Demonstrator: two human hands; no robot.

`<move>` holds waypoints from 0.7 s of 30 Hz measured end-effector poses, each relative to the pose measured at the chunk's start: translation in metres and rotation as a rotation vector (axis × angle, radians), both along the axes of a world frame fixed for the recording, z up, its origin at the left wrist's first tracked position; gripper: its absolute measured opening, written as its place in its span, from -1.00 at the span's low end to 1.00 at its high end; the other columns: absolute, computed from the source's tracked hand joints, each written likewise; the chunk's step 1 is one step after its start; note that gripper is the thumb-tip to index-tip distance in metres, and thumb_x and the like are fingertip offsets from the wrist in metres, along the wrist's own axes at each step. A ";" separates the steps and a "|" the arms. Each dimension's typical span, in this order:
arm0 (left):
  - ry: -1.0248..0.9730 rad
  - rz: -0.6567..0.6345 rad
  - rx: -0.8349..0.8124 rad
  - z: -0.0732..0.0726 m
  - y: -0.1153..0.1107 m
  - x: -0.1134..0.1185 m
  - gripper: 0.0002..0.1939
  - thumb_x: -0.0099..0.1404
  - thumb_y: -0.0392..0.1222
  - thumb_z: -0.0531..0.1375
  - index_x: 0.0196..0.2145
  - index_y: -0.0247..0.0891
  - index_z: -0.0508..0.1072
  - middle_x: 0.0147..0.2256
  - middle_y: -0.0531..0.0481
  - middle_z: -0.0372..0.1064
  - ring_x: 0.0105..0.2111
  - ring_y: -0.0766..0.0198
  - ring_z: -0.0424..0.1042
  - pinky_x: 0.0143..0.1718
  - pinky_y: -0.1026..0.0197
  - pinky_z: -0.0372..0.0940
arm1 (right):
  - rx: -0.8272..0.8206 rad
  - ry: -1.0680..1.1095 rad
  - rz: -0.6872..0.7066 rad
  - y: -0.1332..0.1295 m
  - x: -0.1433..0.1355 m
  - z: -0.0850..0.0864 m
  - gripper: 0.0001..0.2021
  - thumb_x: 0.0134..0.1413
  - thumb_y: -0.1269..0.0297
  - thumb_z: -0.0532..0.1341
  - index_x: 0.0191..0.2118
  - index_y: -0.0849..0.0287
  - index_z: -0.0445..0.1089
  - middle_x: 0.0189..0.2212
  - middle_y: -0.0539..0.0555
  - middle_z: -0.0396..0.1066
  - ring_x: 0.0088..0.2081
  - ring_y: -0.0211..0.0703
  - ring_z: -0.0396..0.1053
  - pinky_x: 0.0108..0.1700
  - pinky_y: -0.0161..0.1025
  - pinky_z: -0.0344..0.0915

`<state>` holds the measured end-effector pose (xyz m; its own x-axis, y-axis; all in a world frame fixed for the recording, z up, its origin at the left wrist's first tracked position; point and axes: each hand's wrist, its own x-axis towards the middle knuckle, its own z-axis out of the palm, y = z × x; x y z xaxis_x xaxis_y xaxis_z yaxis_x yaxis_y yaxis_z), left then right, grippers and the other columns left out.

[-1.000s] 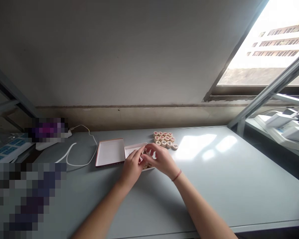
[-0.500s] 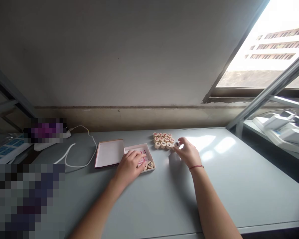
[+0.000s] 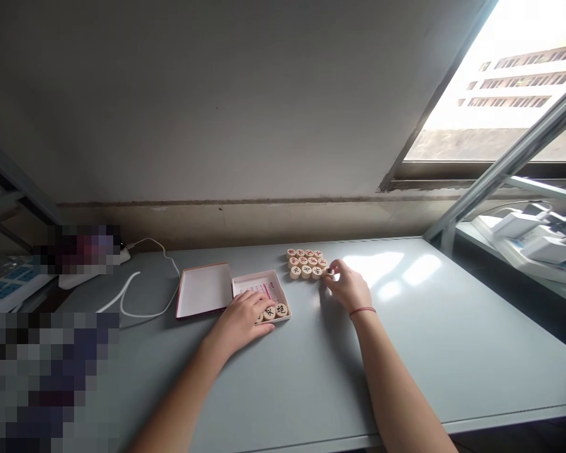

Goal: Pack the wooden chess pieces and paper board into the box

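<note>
My right hand [image 3: 346, 288] pinches a round wooden Chinese chess piece [image 3: 329, 272] with a black character, at the right end of the front row of stacked pieces. The pieces [image 3: 306, 263] stand in several rows; the back rows carry red characters, the front row black ones. My left hand [image 3: 243, 318] lies over the near side of a shallow open box [image 3: 287, 296], fingers stretched over its inside and thumb apart outside the near rim. Several black-character pieces [image 3: 281, 310] lie along the box's near edge, partly hidden by that hand. A sheet with pink print lines the box.
The box lid [image 3: 204, 290] lies inside up, left of the box. White cables [image 3: 144, 314] curl on the grey desk further left. A power strip [image 3: 4, 283] is at the far left; white devices [image 3: 528, 242] stand on the right shelf.
My right hand has lowered its piece to the end of the front row. My left thumb has moved out of the box toward me, uncovering more of the pieces inside.
</note>
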<state>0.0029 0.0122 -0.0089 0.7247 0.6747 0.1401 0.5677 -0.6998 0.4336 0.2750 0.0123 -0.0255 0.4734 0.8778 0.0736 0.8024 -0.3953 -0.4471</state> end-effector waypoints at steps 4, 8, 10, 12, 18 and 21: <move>-0.005 -0.030 -0.050 0.001 0.003 -0.001 -0.70 0.19 -0.21 0.25 -0.09 -0.16 0.43 -0.12 -0.03 0.44 -0.07 0.15 0.37 -0.03 0.14 0.27 | -0.013 -0.007 0.014 -0.001 0.002 0.001 -0.86 -0.01 0.28 0.13 -0.26 0.05 0.29 -0.37 0.04 0.41 -0.42 -0.17 0.27 -0.42 -0.31 0.06; -0.023 -0.023 -0.053 0.001 0.004 -0.001 -0.63 0.17 -0.18 0.26 -0.04 -0.15 0.41 -0.08 -0.03 0.43 -0.05 0.13 0.36 0.00 0.12 0.25 | 0.100 -0.030 0.013 -0.002 -0.004 0.007 -0.83 0.00 0.26 0.14 -0.22 0.09 0.31 -0.28 0.09 0.42 -0.41 -0.17 0.27 -0.41 -0.30 0.09; -0.032 0.007 -0.033 0.002 0.003 -0.001 -0.64 0.16 -0.15 0.26 -0.07 -0.16 0.43 -0.11 -0.04 0.43 -0.07 0.12 0.36 0.01 0.10 0.24 | 0.233 -0.019 0.053 -0.002 -0.017 0.011 -0.86 0.05 0.27 0.10 -0.25 0.11 0.33 -0.27 0.10 0.41 -0.43 -0.20 0.26 -0.40 -0.30 0.11; -0.026 0.053 -0.004 0.005 0.003 -0.003 -0.73 0.17 -0.16 0.21 -0.13 -0.17 0.46 -0.15 -0.04 0.45 -0.08 0.12 0.35 0.01 0.07 0.23 | 0.332 0.036 0.203 -0.003 -0.039 0.014 -0.85 0.11 0.28 0.05 -0.30 0.13 0.35 -0.33 0.08 0.41 -0.44 -0.23 0.27 -0.39 -0.32 0.13; 0.063 0.156 -0.006 0.020 0.009 -0.019 -0.75 0.15 -0.27 0.11 -0.23 -0.14 0.51 -0.17 -0.01 0.45 -0.05 0.08 0.27 0.02 0.00 0.17 | 0.153 0.016 0.553 -0.008 -0.094 0.012 -0.72 0.23 0.18 0.00 -0.39 0.12 0.38 -0.52 0.02 0.37 -0.51 -0.26 0.25 -0.47 -0.34 0.00; 0.106 0.148 -0.097 0.026 0.010 -0.027 -0.75 0.16 -0.24 0.10 -0.25 -0.11 0.53 -0.17 0.02 0.45 -0.06 0.10 0.28 0.04 0.01 0.15 | 0.069 -0.002 0.518 -0.007 -0.095 0.008 -0.59 0.26 0.13 -0.04 -0.56 0.15 0.29 -0.65 0.00 0.26 -0.60 -0.29 0.15 -0.51 -0.32 -0.08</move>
<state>-0.0245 0.0223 0.0175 0.6235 0.7818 -0.0025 0.7074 -0.5628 0.4276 0.1802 0.0049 -0.0179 -0.0219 0.9899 0.1398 0.8860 0.0840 -0.4561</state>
